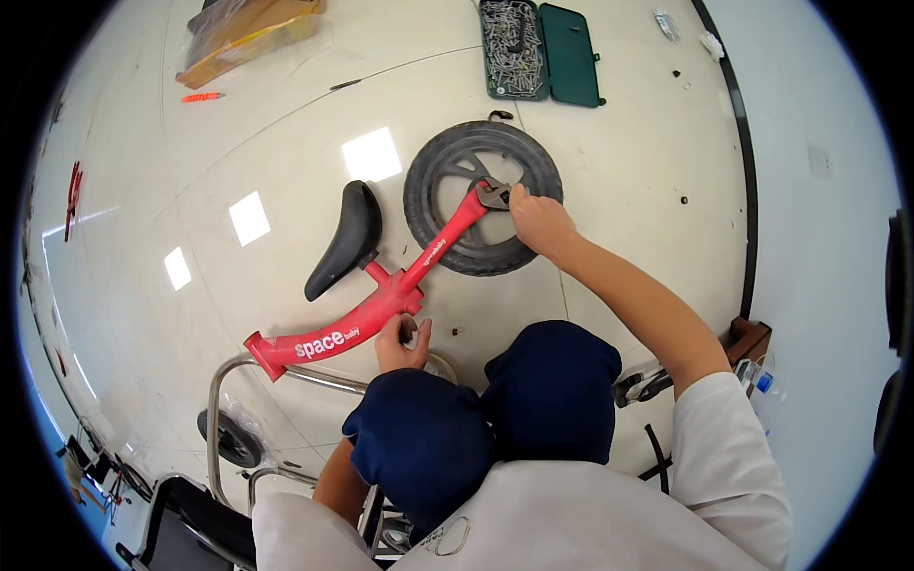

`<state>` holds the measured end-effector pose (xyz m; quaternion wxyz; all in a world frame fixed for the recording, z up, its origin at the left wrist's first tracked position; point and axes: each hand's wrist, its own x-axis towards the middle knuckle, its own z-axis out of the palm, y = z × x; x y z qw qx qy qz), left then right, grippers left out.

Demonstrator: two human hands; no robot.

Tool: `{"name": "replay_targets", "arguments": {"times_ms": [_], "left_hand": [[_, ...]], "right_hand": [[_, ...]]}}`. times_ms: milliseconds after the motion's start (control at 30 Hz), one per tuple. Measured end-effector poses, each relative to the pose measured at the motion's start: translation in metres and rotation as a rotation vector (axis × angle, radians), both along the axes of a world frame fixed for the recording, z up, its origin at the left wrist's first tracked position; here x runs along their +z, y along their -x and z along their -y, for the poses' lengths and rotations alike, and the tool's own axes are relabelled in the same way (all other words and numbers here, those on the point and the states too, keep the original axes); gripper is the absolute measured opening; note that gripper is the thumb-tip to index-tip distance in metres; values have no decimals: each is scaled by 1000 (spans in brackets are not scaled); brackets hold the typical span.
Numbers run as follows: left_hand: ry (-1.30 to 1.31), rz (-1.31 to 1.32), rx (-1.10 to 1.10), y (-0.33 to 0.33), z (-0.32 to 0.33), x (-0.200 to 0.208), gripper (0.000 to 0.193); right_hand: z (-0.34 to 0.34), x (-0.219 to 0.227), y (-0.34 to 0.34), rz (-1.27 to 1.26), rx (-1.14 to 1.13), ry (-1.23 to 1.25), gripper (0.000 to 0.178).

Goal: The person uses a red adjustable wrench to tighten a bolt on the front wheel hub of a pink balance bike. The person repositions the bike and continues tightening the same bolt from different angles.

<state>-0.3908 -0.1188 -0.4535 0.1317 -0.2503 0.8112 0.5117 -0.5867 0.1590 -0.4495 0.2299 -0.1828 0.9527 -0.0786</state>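
A red bicycle frame (pixel 376 319) lies slanting across the floor, with a black saddle (pixel 348 240) on its seat post. Its narrow arm reaches the hub of a black wheel (pixel 425 183) lying flat. My right hand (pixel 543 221) is closed round the handle of an adjustable wrench (pixel 494 196), whose jaws are at the hub end of that arm. Just under the frame's middle, my left hand (pixel 402 344) has its thumb apart from its curled fingers. Its fingertips are close to the frame; whether they touch it is unclear. I make out nothing held there.
Beyond the wheel lies an open green case (pixel 572 57) full of small metal fasteners. An orange-handled tool (pixel 202 97) and a plastic-wrapped package (pixel 249 40) are at the far left. A chrome chair frame (pixel 215 419) stands by my left arm, near another small wheel (pixel 231 440).
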Motion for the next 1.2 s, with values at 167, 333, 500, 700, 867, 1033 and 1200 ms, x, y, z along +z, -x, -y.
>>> {"name": "replay_targets", "arguments": {"times_ms": [167, 333, 500, 700, 867, 1033, 1200], "left_hand": [[-779, -44, 1149, 12, 1, -12, 48], [-1163, -279, 1453, 35, 34, -24, 32], [-1006, -250, 1288, 80, 80, -6, 29], [-809, -243, 1216, 155, 92, 82, 33], [-827, -220, 1074, 221, 40, 182, 44], [-784, -460, 699, 275, 7, 185, 23], [-539, -429, 827, 319, -39, 189, 11]], "right_hand": [[0, 0, 3, -9, 6, -14, 11], [6, 7, 1, 30, -33, 16, 15], [21, 19, 7, 93, -46, 4, 14], [37, 54, 39, 182, -50, -3, 16], [15, 62, 71, 417, -152, -174, 27], [-6, 72, 80, 496, -119, -97, 28], [-15, 76, 68, 562, -287, -58, 30]]}}
